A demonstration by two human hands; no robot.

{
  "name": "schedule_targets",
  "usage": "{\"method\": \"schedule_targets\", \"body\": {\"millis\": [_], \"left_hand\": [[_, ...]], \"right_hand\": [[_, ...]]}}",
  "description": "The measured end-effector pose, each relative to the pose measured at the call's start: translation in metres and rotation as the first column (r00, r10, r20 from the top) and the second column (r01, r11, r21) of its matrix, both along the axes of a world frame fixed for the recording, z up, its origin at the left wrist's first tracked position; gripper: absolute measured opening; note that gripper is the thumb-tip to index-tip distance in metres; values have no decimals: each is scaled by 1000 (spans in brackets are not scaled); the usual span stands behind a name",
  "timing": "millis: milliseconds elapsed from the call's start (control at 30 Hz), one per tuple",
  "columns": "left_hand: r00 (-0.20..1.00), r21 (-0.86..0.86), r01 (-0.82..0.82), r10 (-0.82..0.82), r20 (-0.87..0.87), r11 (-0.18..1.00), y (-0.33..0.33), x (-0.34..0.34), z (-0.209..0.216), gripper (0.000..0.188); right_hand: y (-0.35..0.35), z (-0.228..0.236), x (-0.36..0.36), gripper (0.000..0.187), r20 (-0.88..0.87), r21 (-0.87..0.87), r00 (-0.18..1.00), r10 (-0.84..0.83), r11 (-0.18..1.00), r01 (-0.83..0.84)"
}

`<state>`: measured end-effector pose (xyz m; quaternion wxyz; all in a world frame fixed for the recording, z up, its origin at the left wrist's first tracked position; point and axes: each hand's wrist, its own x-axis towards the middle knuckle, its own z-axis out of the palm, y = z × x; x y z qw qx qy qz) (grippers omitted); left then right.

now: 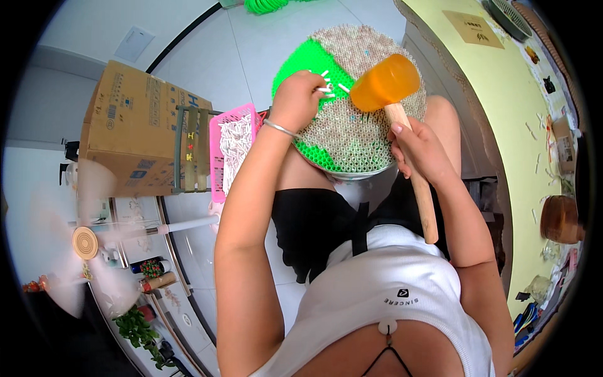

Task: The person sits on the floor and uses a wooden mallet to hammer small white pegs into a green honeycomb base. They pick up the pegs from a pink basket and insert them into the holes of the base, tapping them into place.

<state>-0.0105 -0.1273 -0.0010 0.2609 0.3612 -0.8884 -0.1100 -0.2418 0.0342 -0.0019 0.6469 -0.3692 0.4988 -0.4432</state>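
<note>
My right hand (419,151) is wrapped round the wooden handle of a mallet (386,81). Its translucent orange head is over the right part of a round bundle of short, thin tubes (352,141) at my knees. Part of the bundle is bright green tubes (308,60); the rest looks grey-white with open round ends. At the bundle's left side, my left hand (298,100) pinches small white sticks (325,90), and a few more white sticks stand up from the green area beside the fingers. The fingertips are partly hidden.
A pink basket (217,160) full of white sticks stands left of the bundle, beside a large cardboard box (135,125). A running fan (86,243) is at the far left. Along the right runs a pale yellow tabletop (521,125) with clutter. Green coils (267,5) lie on the floor ahead.
</note>
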Motion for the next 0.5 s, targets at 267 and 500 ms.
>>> {"method": "schedule_targets", "body": {"millis": [267,500], "left_hand": [[904,429,-154,302,-302,890,77,46,8,15],[995,41,-61,64,-78,997,101,52,5,7]], "right_hand": [[0,4,2,30,-62,13,998,-2,1000,2],[0,11,5,29,-103,-4,995,18,1000,-18]]}}
